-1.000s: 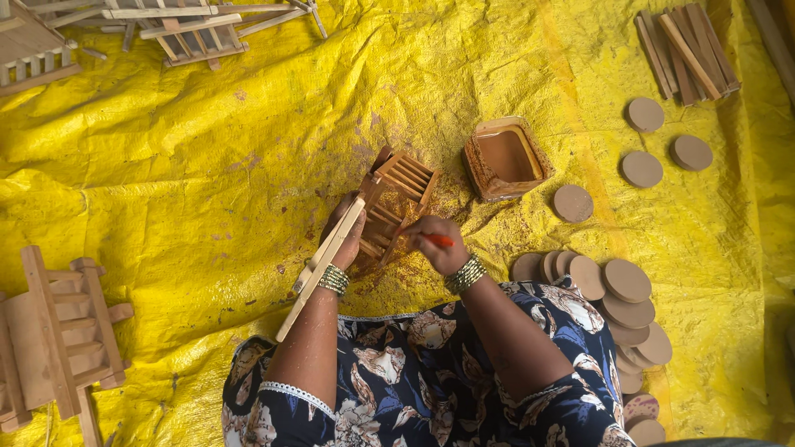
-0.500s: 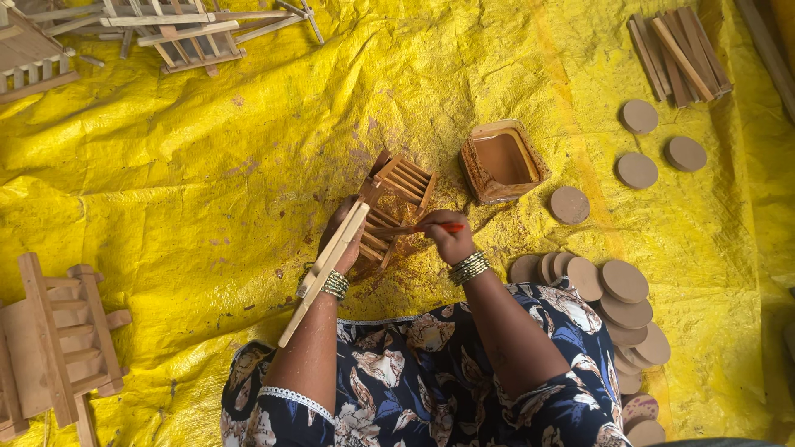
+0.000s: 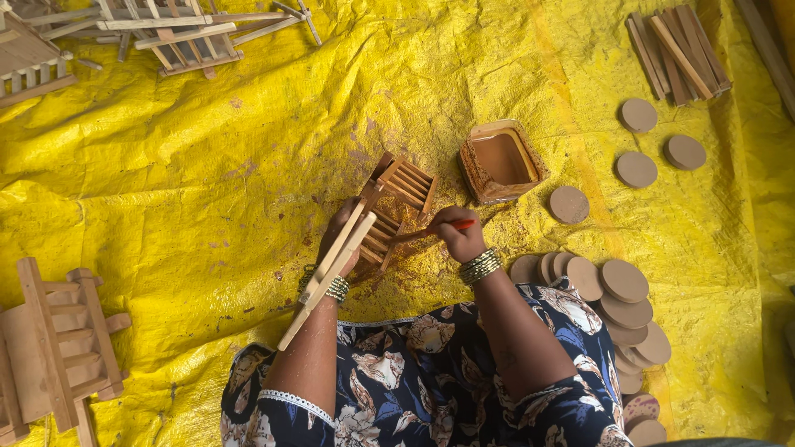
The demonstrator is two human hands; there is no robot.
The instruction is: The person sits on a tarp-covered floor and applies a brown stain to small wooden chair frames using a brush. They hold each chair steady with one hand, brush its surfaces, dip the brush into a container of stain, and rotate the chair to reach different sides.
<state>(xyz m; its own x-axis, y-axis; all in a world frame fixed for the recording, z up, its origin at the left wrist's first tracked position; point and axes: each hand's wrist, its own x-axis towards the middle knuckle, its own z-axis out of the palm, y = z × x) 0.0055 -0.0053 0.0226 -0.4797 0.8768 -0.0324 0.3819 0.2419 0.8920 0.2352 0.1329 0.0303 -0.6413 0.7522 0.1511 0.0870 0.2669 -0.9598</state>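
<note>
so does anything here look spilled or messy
Yes: brown stains speckle the yellow tarp around the paint tub and the slatted frame, looking like drips. The tub's rim is smeared too. The discs lie tidily.

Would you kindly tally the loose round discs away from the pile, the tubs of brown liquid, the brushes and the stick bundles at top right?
Loose round discs: 4
Tub of brown liquid: 1
Red-handled brush: 1
Bundle of wooden sticks: 1
Total: 7
</note>
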